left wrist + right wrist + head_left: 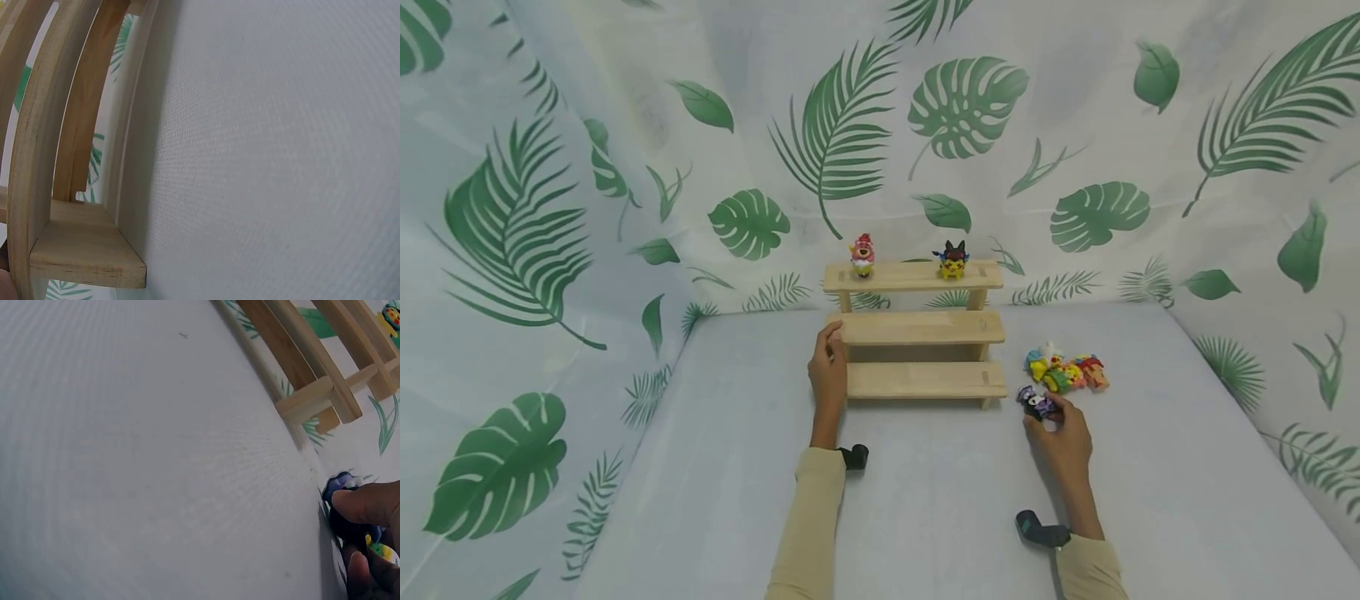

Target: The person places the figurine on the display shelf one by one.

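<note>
1. Head view: right hand [1066, 442] pinches the purple figure [1034, 402] between thumb and fingers.
2. Just beyond those fingertips lies a figure pile [1056, 375].
3. Left hand [828, 371] touches the rack [925, 380] at its left end; whether its fingers grip, I cannot tell.
4. Beyond both hands' fingers, a pink figure [862, 258] and yellow figure [952, 262] stand up top.

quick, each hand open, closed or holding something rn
Left hand: holding the wooden shelf at its left end.
Right hand: holding the purple-and-black figurine.

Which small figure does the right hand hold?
The purple-and-black figure, pinched in the right hand; the others lie beyond it or stand on the top shelf.
</note>
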